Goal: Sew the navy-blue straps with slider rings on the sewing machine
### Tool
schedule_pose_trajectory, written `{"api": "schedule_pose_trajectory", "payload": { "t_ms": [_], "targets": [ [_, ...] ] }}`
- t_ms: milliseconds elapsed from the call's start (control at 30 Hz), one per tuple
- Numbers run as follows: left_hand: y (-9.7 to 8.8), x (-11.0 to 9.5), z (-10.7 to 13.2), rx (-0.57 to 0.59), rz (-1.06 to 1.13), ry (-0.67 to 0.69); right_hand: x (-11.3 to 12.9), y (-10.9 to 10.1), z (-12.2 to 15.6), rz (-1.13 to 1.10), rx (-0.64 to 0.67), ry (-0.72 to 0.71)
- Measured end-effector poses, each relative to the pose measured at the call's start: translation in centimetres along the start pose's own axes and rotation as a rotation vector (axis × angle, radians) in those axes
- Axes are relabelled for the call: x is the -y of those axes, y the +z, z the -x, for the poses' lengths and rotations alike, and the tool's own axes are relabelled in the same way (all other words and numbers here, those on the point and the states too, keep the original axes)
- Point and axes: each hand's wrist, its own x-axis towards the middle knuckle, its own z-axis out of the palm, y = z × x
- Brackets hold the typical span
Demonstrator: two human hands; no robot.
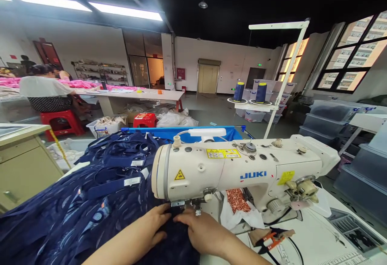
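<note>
Navy fabric of a lace-patterned garment (181,241) lies under the needle end of a white JUKI sewing machine (193,168). My left hand (152,224) grips this fabric just left of the presser foot, fingers bent over it and thumb lower down. Close to the foot (198,210) on the other side, my right hand (204,230) is closed on the same fabric, its fingertips partly lost in the dark cloth. A large heap of navy garments (99,192) with straps and white labels spreads left of the machine. The needle itself is hidden.
Copper-coloured small parts (238,200) lie on white cloth beneath the machine arm. Orange-handled snips (270,241) rest to the right. A blue fabric bin (187,135) stands behind, thread cones (238,92) on a stand. A person (46,83) sits at a far table.
</note>
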Motion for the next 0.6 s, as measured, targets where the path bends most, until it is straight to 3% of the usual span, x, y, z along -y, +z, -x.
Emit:
{"api": "schedule_pose_trajectory", "payload": {
  "t_ms": [67, 200, 300, 467, 600],
  "targets": [
    [0.5, 0.5, 0.0, -0.003, -0.027, 0.025, -0.1, -0.1, 0.0, -0.028, 0.003, -0.003],
    [2.3, 2.1, 0.5, -0.238, -0.137, 0.1, -0.2, 0.0, -0.1, 0.014, -0.006, 0.015],
    [3.4, 3.1, 1.3, -0.348, -0.299, 0.024, -0.2, 0.5, -0.1, 0.083, 0.006, 0.018],
    [1.4, 2.1, 2.0, -0.092, -0.595, -0.178, -0.4, 1.3, -0.3, 0.188, -0.028, 0.012],
    [-0.6, 0.0, 1.8, -0.044, -0.72, -0.209, -0.6, 1.4, -0.3, 0.202, -0.064, -0.017]
  ]
}}
